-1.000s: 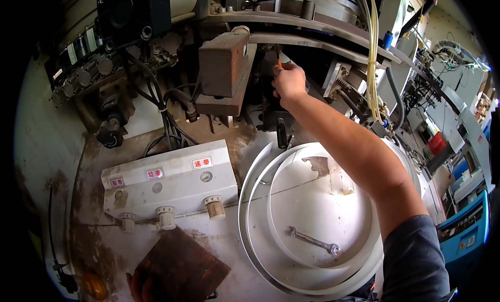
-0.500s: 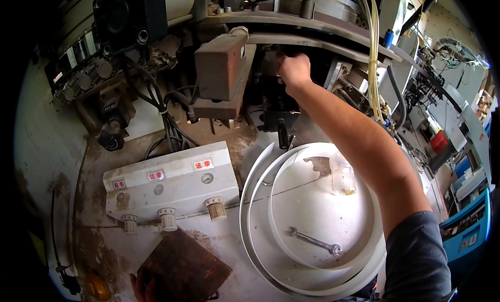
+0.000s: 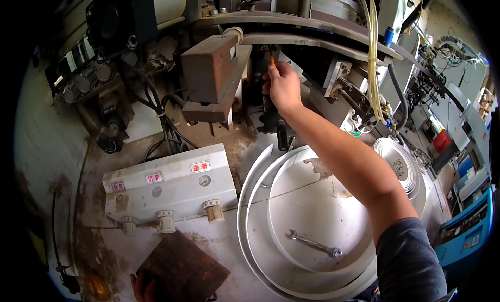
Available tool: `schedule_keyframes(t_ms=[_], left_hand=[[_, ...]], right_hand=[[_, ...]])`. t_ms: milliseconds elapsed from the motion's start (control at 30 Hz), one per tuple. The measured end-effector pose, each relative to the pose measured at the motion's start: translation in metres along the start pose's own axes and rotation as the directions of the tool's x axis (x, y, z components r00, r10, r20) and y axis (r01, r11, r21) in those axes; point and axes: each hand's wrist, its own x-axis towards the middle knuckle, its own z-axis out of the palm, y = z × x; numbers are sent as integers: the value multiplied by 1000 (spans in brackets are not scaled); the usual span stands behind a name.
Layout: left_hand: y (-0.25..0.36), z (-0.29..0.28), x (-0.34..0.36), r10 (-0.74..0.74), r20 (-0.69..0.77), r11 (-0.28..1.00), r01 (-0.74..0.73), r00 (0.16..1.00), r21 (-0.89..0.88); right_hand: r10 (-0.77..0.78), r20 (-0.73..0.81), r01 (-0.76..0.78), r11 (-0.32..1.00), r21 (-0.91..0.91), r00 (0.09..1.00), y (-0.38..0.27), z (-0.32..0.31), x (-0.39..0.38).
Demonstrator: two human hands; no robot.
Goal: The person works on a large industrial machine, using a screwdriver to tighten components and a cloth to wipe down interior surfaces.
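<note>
My right hand (image 3: 284,88) reaches under the curved metal rail (image 3: 312,40) of the machine. Its fingers are closed on a thin orange stick-like tool (image 3: 271,59), which points up toward the rail's underside. The tool's far end is lost in shadow, so its exact kind is unclear. At the lower edge, my left hand (image 3: 144,287) is in deep shade. Its fingers curl at the edge of a square, rust-brown plate (image 3: 185,265); the rest of that hand is hidden.
A white control box (image 3: 172,192) with several knobs stands left of centre. Coiled white strip (image 3: 252,224) encircles an open-end wrench (image 3: 314,243). Another white roll (image 3: 398,164) lies beyond my right forearm. A brown metal block (image 3: 205,72) juts out left of my right hand; cables hang nearby.
My right hand has moved slightly left and down, and the orange tool now shows in its fingers. The view has shifted a little, uncovering the white roll. My left hand stays by the plate.
</note>
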Motion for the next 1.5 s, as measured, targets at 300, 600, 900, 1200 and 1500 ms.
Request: schedule_keyframes(t_ms=[300, 600, 900, 1200, 1500], left_hand=[[2, 1, 1, 2, -1, 1000, -2, 1000, 29], [1, 2, 0, -9, 11, 1000, 8, 1000, 24], [0, 1, 0, -18, 19, 1000, 18, 1000, 18], [-3, 2, 0, -14, 19, 1000, 13, 1000, 26], [-2, 3, 1, -21, 13, 1000, 21, 1000, 19]], right_hand=[[14, 93, 2, 985, -175, 996, 35, -18, 0], [-12, 33, 15, 995, -97, 999, 24, -10, 35], [325, 99, -327, 945, 3, 940, 17, -20, 6], [217, 96, -224, 972, 67, 972, 31, -15, 20], [99, 111, -113, 986, 125, 989, 20, 8, 48]])
